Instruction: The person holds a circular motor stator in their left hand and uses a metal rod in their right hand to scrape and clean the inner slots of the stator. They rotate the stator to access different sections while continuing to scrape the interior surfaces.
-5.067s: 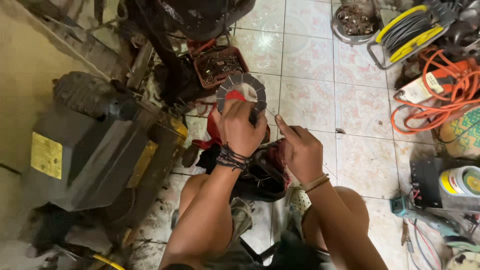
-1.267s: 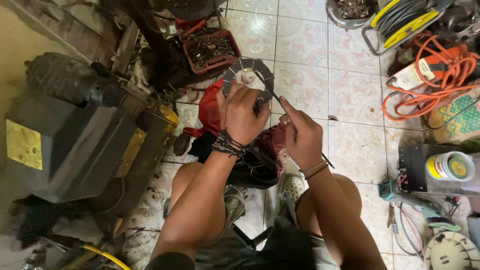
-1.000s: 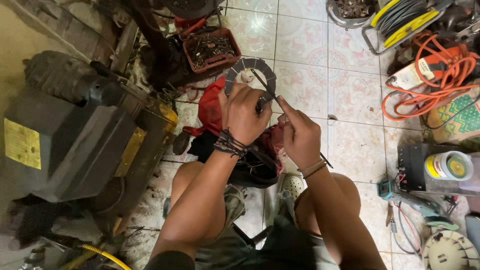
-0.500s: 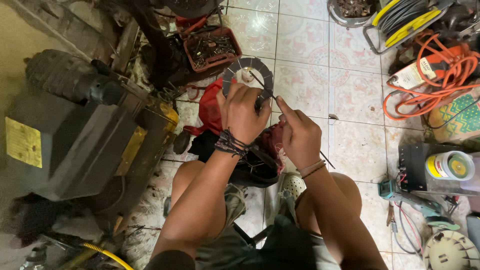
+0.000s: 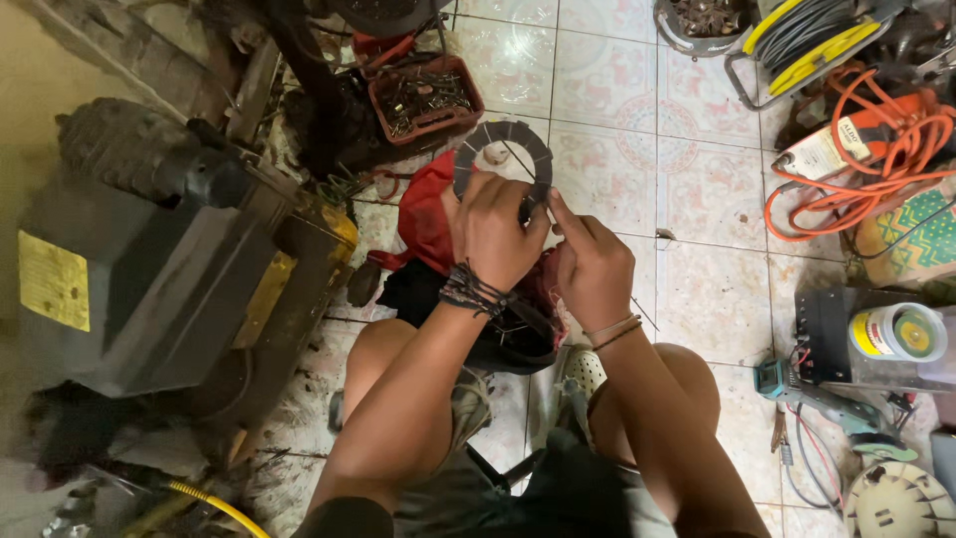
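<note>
A grey toothed ring point(image 5: 503, 154), flat and notched around its rim, is held up above the tiled floor point(image 5: 607, 169), in front of the seated person's knees. The left hand point(image 5: 495, 231) is closed around the ring's lower edge, fingers wrapped tight, a dark braided band at the wrist. The right hand point(image 5: 595, 267) sits just beside it, touching, with the forefinger stretched toward the ring's lower right rim; whether its fingertips pinch a small part there cannot be told. Directly under the hands lies a red cloth point(image 5: 428, 214) over a dark bag point(image 5: 498, 329). Beyond the ring stands a red tray point(image 5: 423, 98) of small metal parts. To the left sits a large dark machine housing point(image 5: 149, 269) with a yellow label. To the right, well apart, lie a coiled orange cable point(image 5: 866, 169), a yellow cable reel point(image 5: 802, 35), a round tin point(image 5: 899, 334) on a black box and a teal power tool point(image 5: 822, 403).
</note>
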